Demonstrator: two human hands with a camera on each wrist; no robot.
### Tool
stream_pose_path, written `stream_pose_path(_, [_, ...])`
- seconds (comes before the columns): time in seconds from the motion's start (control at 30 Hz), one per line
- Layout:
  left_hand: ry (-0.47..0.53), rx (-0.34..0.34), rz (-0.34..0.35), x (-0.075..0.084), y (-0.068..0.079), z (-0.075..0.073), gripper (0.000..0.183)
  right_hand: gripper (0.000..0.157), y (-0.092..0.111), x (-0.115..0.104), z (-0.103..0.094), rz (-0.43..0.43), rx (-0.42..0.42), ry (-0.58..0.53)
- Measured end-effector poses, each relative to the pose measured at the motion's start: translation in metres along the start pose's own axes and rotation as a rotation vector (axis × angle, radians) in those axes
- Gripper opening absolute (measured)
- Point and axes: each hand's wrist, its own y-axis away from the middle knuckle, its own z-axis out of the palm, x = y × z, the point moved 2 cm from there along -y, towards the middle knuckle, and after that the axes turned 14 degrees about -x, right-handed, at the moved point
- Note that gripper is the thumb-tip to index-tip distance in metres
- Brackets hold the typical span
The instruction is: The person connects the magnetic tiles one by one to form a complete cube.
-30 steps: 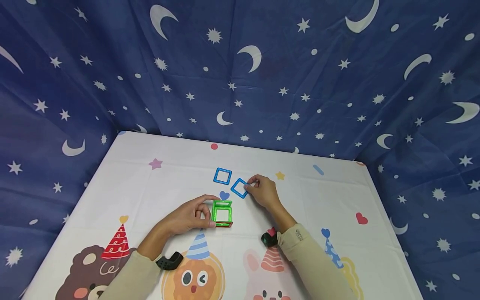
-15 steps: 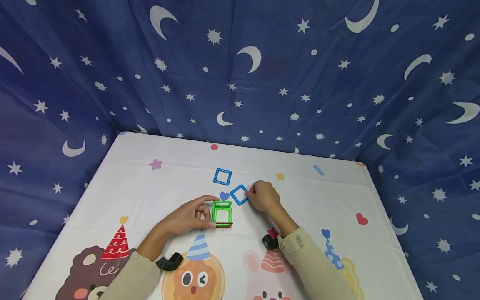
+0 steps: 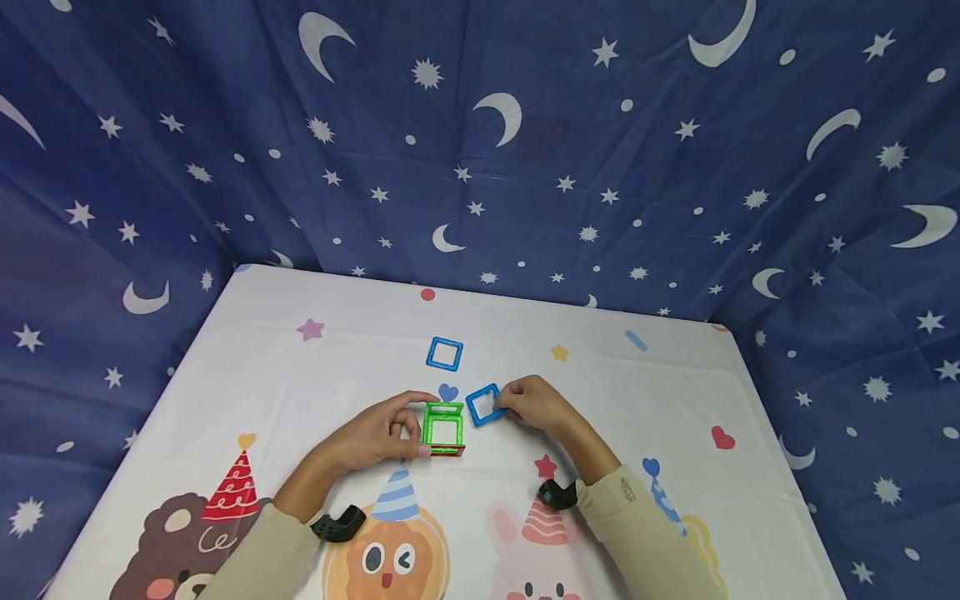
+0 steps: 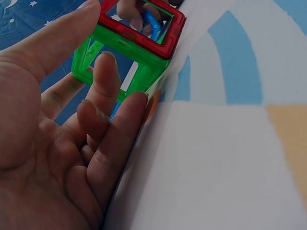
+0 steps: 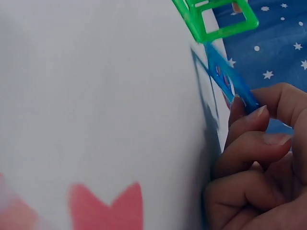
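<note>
While left hand (image 3: 382,429) grips green-red box (image 3: 445,416) between thumb and fingertip, right hand (image 3: 534,402) pinches blue square frame (image 3: 472,412) by right side; frame just right of box, slightly askew, contact unclear.

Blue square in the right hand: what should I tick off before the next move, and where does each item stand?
1. Right hand pinches the blue square by its edge: ok.
2. Left hand steadies the green-and-red frame between thumb and finger: ok.
3. Held square lined up with the frame's side: not ok; the head view shows it turned at an angle.
4. Square and frame touching: cannot tell; they are very close, but contact is unclear.
5. Spare blue square out of the way: ok, flat on the cloth beyond the frame.
</note>
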Motion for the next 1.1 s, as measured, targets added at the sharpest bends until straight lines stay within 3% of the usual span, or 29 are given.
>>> stream_pose_path(0.3, [0.006, -0.006, 0.003, 0.001, 0.001, 0.000, 0.070, 0.026, 0.013, -0.006, 0.016, -0.018, -0.165, -0.169])
stream_pose_path(0.53, [-0.001, -0.006, 0.004, 0.002, 0.000, 0.000, 0.070, 0.036, 0.018, -0.011, 0.025, -0.086, -0.258, -0.176])
stream_pose_path(1.1, [0.009, -0.011, 0.008, 0.002, 0.000, 0.001, 0.070, 0.038, 0.017, -0.029, 0.033, -0.130, -0.224, -0.020])
